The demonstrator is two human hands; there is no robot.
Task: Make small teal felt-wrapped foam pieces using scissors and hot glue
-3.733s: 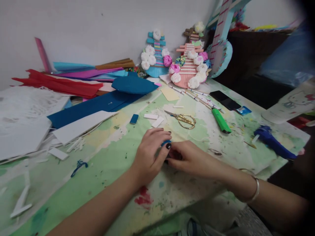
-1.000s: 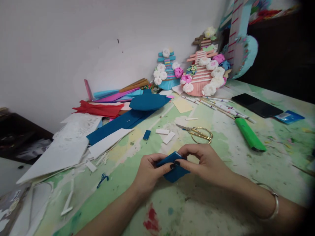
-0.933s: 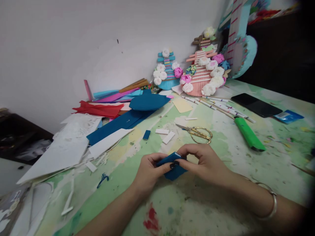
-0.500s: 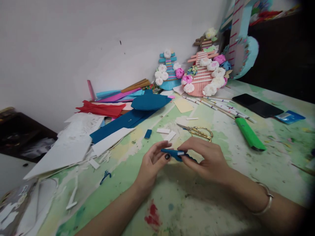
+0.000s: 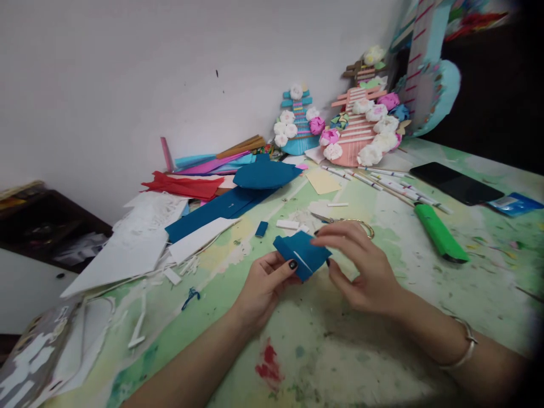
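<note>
My left hand (image 5: 270, 286) pinches a small piece of blue crepe paper (image 5: 313, 256), thumb on top and fingers beneath. The paper is partly folded, and a thin white edge (image 5: 301, 261) shows along the fold. At the paper's right side is my right hand (image 5: 363, 269), fingers apart; its fingertips are over or against the paper's edge, and I cannot tell whether they touch. Just behind that hand lie gold-handled scissors (image 5: 323, 217), partly hidden by it. A small blue-wrapped block (image 5: 261, 229) and a white foam strip (image 5: 288, 224) rest beyond the paper.
White foam sheets (image 5: 114, 249), blue crepe paper (image 5: 204, 215) and red paper (image 5: 182, 185) lie at the left. Markers (image 5: 403, 190), a phone (image 5: 457, 182) and a green cutter (image 5: 441, 232) are at the right. Flower-decorated instrument models (image 5: 302, 127) lean against the wall.
The blue paper has turned so its broad face shows. My right hand's fingers have spread from their grip at the paper, while my left hand keeps hold. The view has shifted slightly.
</note>
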